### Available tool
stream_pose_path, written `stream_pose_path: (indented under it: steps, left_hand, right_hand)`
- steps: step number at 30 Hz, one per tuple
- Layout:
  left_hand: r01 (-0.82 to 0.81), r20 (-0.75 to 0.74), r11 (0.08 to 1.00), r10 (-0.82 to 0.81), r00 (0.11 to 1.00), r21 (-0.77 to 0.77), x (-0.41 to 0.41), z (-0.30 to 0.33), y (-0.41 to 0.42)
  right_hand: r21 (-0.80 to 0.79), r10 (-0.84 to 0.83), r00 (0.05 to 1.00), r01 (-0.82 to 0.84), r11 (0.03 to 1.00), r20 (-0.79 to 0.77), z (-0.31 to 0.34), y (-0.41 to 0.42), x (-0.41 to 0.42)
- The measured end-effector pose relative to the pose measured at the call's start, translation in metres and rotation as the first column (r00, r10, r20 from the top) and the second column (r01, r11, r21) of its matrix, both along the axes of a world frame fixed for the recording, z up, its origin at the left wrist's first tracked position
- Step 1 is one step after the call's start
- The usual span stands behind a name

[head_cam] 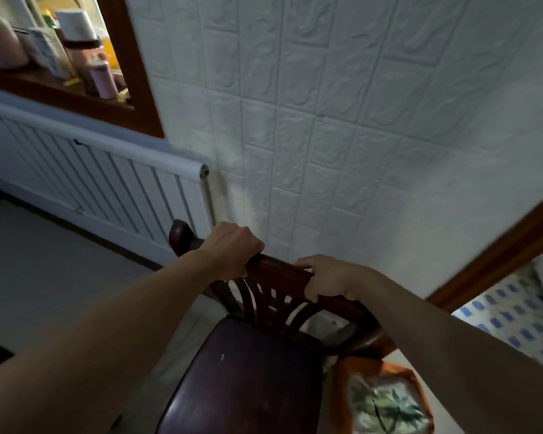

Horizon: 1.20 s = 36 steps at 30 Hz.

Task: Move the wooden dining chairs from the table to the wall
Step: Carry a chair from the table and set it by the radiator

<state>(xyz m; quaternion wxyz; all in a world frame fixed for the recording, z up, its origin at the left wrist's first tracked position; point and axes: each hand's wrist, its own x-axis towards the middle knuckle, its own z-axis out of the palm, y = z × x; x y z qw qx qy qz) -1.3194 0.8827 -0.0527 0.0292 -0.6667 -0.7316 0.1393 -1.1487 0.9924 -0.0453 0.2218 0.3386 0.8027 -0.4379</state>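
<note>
One white wall [373, 120] with embossed brick-pattern panels fills most of the view, running from the upper left to the right edge. Against its lower left part hangs a white ribbed radiator [101, 180], and above that a brown wooden frame [138, 67] encloses a ledge crowded with bottles and containers too blurred to name. A pale floor [44, 277] spreads below the radiator. At the right edge a brown wooden door frame [499, 255] slants down, with blue-and-white patterned tiles [511, 317] beyond it.

The dark wooden dining chair [248, 380] stands at the bottom centre with its slatted back turned towards the wall and close to it; whether it touches the wall cannot be told. Its glossy seat faces the person. Just right of the seat lies an orange-edged cushion [386, 402] with a leaf print.

The left hand [232, 249] is closed around the chair's top rail near its left end. The right hand [326, 280] grips the same rail further right, fingers curled over it.
</note>
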Motion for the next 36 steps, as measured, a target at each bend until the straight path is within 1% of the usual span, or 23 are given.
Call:
stream_pose_path:
  steps: [4,8,15,17,22,27,30,33,36]
  left_hand:
    - [-0.067,0.022,0.997,0.066,0.998,0.043,-0.014,-0.010,0.025]
    - [-0.139,0.030,0.990,0.138,0.990,0.035,-0.018,-0.018,0.052]
    - [-0.235,0.014,0.971,0.234,0.972,0.035,-0.025,-0.030,0.100]
    - [-0.246,0.026,0.968,0.245,0.969,0.047,-0.027,-0.034,0.111]
    - [-0.251,0.049,0.965,0.248,0.967,0.074,-0.025,-0.047,0.135]
    - [-0.254,0.056,0.961,0.249,0.967,0.110,-0.015,-0.053,0.155]
    - [-0.284,0.086,0.951,0.275,0.958,0.121,-0.010,-0.056,0.164]
    - [-0.321,0.120,0.940,0.307,0.944,0.114,-0.007,-0.056,0.171]
    - [-0.347,0.162,0.935,0.331,0.930,0.079,-0.006,-0.055,0.169]
  right_hand:
    - [0.009,0.045,0.998,-0.046,0.999,0.032,-0.003,0.032,-0.020]
    - [0.002,0.071,0.997,-0.071,0.997,0.009,-0.010,0.061,-0.031]
    - [0.197,0.224,0.968,-0.198,0.960,-0.115,-0.019,0.096,-0.040]
    - [0.218,0.218,0.969,-0.189,0.958,-0.118,-0.024,0.105,-0.042]
    - [0.254,0.202,0.979,-0.187,0.949,-0.032,-0.037,0.128,-0.043]
    - [0.284,0.181,0.982,-0.162,0.945,-0.044,-0.048,0.144,-0.034]
    - [0.353,0.164,0.985,-0.136,0.925,-0.050,-0.057,0.150,-0.027]
    - [0.450,0.150,0.988,-0.121,0.885,-0.029,-0.063,0.151,-0.022]
    - [0.509,0.143,0.989,-0.113,0.853,-0.020,-0.068,0.147,-0.019]
